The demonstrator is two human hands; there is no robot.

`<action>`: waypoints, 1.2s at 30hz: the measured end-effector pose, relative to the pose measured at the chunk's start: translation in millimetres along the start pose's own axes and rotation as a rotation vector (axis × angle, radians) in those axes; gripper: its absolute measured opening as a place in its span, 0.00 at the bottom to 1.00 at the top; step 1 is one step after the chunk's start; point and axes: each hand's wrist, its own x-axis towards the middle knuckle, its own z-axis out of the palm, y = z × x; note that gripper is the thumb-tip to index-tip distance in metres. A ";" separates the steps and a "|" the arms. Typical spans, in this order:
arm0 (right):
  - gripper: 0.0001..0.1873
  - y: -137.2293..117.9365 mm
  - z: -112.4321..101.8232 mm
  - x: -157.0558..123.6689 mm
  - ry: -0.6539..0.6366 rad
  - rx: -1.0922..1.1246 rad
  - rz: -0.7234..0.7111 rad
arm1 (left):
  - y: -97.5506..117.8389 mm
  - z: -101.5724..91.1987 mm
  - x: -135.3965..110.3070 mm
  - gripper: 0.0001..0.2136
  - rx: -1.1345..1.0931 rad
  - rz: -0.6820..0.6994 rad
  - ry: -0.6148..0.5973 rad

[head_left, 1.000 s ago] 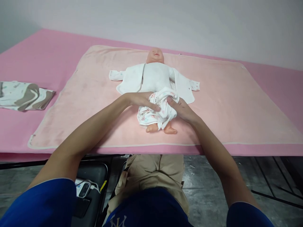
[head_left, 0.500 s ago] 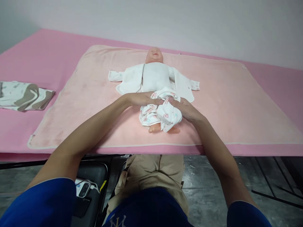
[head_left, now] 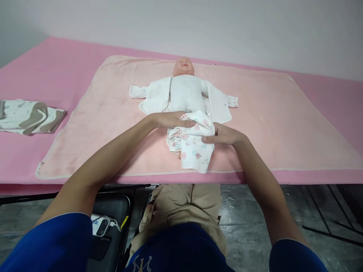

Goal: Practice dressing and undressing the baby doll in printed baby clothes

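Observation:
A baby doll [head_left: 183, 67] lies on its back, head away from me, its white cloth torso bare between the spread halves of an open white jacket [head_left: 157, 94]. Over its legs are white baby pants [head_left: 195, 151] printed with small pink figures. My left hand [head_left: 174, 120] grips the upper part of the pants, thumb on top. At the right side, my right hand [head_left: 222, 134] holds the cloth with its thumb in front and the other fingers behind it. One leg of the pants hangs down flat toward me; the doll's feet are mostly covered.
Under the doll is a peach blanket [head_left: 278, 124] on a pink table [head_left: 19, 155]. A folded white and brown printed cloth [head_left: 31, 116] lies at the left. Below the edge, a black chair [head_left: 113, 207] holds a white device [head_left: 100, 226] and a dark phone [head_left: 99, 247].
The bunched right leg of the pants has spread out flat toward me and now covers the feet. My right hand has moved slightly down along it; my left hand stays nearly still.

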 end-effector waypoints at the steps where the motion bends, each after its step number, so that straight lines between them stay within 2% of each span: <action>1: 0.31 3.2 1.0 1.6 0.054 0.037 -0.042 | 0.9 -0.3 -0.3 0.32 0.017 0.001 -0.026; 4: 0.34 12.0 5.7 7.0 0.202 0.146 -0.098 | 1.4 -2.0 -1.4 0.30 0.051 0.021 -0.106; 6: 0.34 14.0 6.5 7.8 0.197 0.151 -0.065 | 0.7 -2.4 -1.8 0.31 0.050 0.041 -0.101; 9: 0.32 12.1 2.1 3.7 0.018 0.053 -0.005 | 0.2 -0.5 -1.6 0.32 0.033 0.062 -0.031; 11: 0.35 11.5 -1.8 0.9 -0.124 0.016 -0.006 | 0.3 1.8 -1.0 0.33 0.026 0.065 -0.007; 13: 0.39 13.5 -2.9 0.6 -0.151 0.040 -0.057 | 0.0 3.2 0.0 0.34 0.014 0.059 0.002; 15: 0.40 17.2 0.2 3.7 -0.039 0.107 -0.137 | -1.1 2.7 1.1 0.36 -0.016 0.065 -0.008; 17: 0.37 20.3 6.7 8.6 0.098 0.175 -0.190 | -2.4 1.1 2.5 0.37 -0.053 0.089 -0.060; 19: 0.34 21.1 13.6 13.2 0.164 0.220 -0.201 | -2.9 -0.4 3.9 0.36 -0.070 0.115 -0.121; 21: 0.32 19.6 17.8 15.0 0.165 0.232 -0.191 | -2.8 -0.9 4.5 0.35 -0.059 0.122 -0.140; 24: 0.35 15.0 15.5 11.8 0.113 0.201 -0.157 | -2.6 -1.4 3.7 0.33 -0.032 0.091 -0.107; 28: 0.31 7.3 5.8 4.4 0.099 0.106 -0.112 | -1.6 -2.8 -0.8 0.32 -0.010 0.031 -0.038; 31: 0.33 1.2 5.6 2.8 0.110 0.010 -0.133 | 1.5 -0.8 -5.3 0.33 -0.014 0.048 -0.027; 33: 0.29 -2.1 9.9 3.0 0.196 -0.042 -0.147 | 3.5 3.1 -7.8 0.33 0.009 0.066 -0.010; 36: 0.21 -6.8 22.3 0.4 0.463 -0.141 -0.164 | 6.1 11.7 -10.1 0.34 0.053 0.053 0.081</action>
